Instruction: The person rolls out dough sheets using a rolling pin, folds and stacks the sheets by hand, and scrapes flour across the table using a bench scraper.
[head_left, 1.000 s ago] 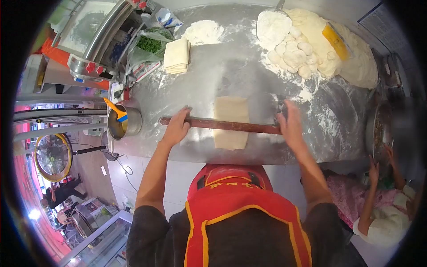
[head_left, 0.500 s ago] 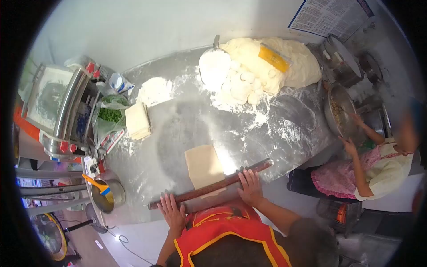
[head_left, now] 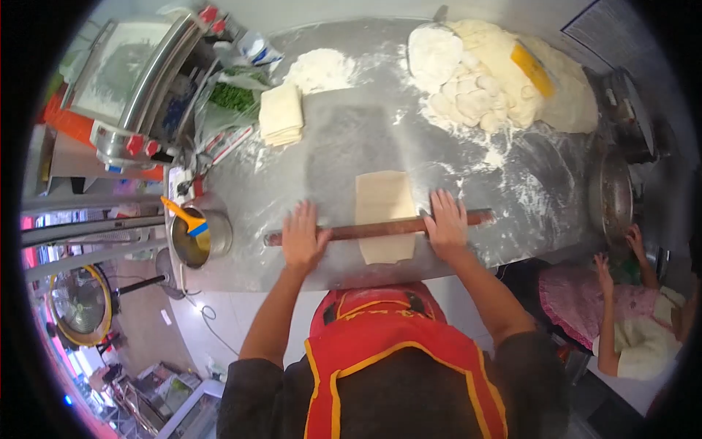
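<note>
"Sliding off the near end, here comes the rolling pin, now lying across the dough sheet a little nearer than its middle!"

"And 0.5 seconds ago it was right down by the red apron! What does that shift mean?"

"A fresh band under load, I'd say: pale dough shows on both sides of the wood, so any push lands inside the sheet and not at its near edge."

"Hands, please!"

"2 of them, wide open! Left hand laid flat over the pin, well clear of the sheet, fingers stretched out past the wood, thumb off to the side. Right hand much the same, palm down just beside the sheet's right edge, fingers long and slightly apart."

"Any grip at all?"

"None that I can see, no fingers curled round. They're on top of the pin; how hard they press, I can't tell."

"And the sheet itself?"

"Flat on the metal table, close to the front edge, between the 2 hands. Farther back, a folded stack on the left and a big dough mass on the right!"
</note>
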The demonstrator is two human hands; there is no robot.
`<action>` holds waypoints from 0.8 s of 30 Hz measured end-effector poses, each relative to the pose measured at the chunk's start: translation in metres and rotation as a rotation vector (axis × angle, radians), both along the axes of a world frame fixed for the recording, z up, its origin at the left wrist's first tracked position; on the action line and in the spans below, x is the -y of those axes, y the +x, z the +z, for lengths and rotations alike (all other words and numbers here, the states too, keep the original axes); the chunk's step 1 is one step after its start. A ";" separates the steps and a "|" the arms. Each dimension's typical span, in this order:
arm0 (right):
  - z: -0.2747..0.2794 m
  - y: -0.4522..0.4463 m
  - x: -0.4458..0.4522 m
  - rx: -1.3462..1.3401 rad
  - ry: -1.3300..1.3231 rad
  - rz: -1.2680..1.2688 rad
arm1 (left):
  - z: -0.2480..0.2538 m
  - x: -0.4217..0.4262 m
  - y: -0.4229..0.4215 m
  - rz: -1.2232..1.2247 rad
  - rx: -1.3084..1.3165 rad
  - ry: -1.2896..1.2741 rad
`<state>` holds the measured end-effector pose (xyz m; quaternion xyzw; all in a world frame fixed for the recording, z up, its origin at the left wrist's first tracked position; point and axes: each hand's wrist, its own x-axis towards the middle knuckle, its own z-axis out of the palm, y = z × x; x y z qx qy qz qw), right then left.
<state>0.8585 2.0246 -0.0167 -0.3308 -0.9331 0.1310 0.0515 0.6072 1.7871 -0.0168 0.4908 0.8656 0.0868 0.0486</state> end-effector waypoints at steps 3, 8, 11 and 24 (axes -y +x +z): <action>-0.007 0.014 0.011 -0.069 0.002 0.085 | 0.016 0.025 0.019 -0.129 0.144 0.079; -0.008 -0.113 -0.034 -0.125 -0.351 0.167 | 0.027 0.019 0.010 -0.210 0.203 0.085; -0.029 -0.164 -0.050 0.303 -0.454 0.380 | 0.047 0.041 0.031 -0.174 0.227 0.080; -0.034 -0.202 -0.024 -0.011 -0.494 0.351 | 0.057 0.083 0.072 -0.032 0.303 0.073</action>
